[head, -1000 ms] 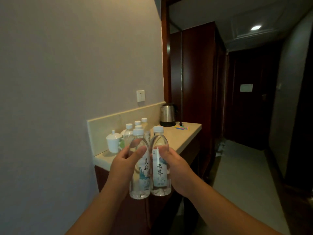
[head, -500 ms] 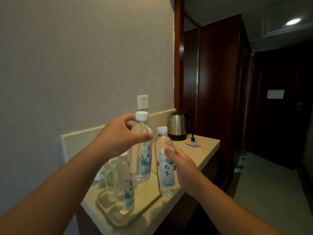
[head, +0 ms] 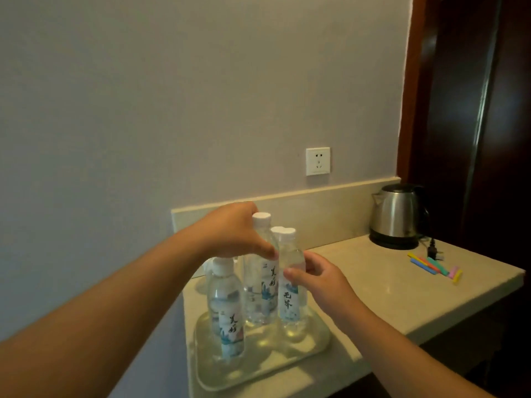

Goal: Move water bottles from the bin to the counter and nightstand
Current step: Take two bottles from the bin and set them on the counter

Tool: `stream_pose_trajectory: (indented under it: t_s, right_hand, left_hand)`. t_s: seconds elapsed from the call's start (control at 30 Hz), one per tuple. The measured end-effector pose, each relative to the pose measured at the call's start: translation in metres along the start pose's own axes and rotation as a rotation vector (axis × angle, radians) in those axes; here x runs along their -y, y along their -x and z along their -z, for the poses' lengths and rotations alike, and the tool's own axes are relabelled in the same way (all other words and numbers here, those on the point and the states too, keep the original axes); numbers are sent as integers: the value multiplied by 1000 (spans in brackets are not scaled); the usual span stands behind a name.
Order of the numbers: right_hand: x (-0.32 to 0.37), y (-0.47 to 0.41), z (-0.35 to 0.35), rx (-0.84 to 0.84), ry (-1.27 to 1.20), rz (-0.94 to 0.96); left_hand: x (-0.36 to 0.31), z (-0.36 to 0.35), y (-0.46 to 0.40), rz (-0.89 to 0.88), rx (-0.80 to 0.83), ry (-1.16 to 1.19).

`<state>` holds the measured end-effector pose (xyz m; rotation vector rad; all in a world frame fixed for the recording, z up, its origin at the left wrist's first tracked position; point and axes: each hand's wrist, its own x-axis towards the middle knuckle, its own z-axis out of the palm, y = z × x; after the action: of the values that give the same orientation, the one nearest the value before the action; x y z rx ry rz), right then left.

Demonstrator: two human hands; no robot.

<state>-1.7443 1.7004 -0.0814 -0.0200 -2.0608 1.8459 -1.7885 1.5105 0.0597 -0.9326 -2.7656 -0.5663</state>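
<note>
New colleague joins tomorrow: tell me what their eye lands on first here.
Two hands meeting over a cluster of water bottles on a pale tray at the counter's near left: the left hand grips one bottle's neck, the right hand holds another. A steel kettle stands far right.

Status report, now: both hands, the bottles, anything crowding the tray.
Left hand grips the tall bottle; right hand pinches the front bottle. Both bottles upright over the tray. Nearest bottle crowds the left side.

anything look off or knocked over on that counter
Nothing stands out. The bottles stand upright on the tray, steadied by the left hand and right hand. The kettle sits upright; the coloured sticks lie loose nearby.
</note>
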Motion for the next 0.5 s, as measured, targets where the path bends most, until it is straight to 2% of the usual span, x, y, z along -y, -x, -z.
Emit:
stream_pose_trajectory:
  t_s: [0.13,0.33,0.5]
  right_hand:
    - [-17,-9,8,76,-3,-27]
    - [-28,-15,21,149,-92,-15]
    - [-29,-16,27,239,-82,9]
  left_hand:
    - [-9,-11,-5,93,77,-196]
    - [-16,-26,-4,108,233,-395]
    - [-13,-18,-5,126,238,-456]
